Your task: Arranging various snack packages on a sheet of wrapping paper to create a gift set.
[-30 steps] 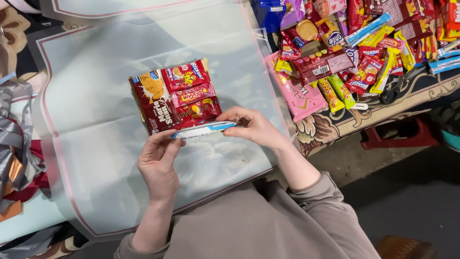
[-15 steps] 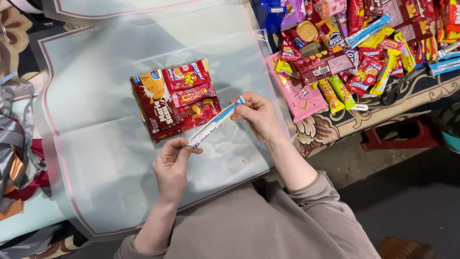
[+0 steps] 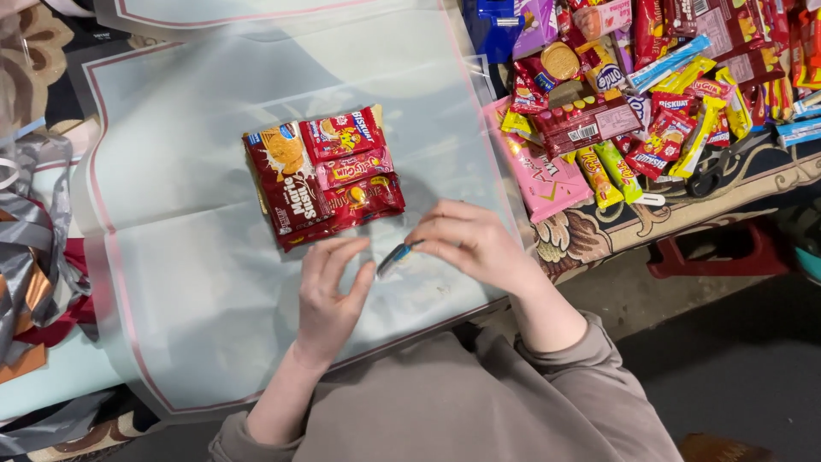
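Note:
A flat bundle of red snack packets (image 3: 321,175) lies on a pale translucent wrapping sheet (image 3: 197,282) with a pink border. Just below it, my right hand (image 3: 466,244) pinches a thin blue-and-white wrapped bar (image 3: 393,257), now seen almost end-on. My left hand (image 3: 329,299) rests flat beside the bar's near end with fingers spread, its fingertips touching or nearly touching the bar. Both hands sit on the sheet, close to the bundle's lower edge.
A heap of assorted sweets and biscuit packets (image 3: 650,85) covers the table at the upper right, with a pink packet (image 3: 539,175) at the sheet's edge. Grey and orange ribbons (image 3: 26,257) lie at the left. A red stool (image 3: 718,252) stands on the floor at the right.
The bar was held level by both hands under the bundle, then tilted up on the right. Now the right hand has turned it end-on and lowered it; the left hand has let go and opened.

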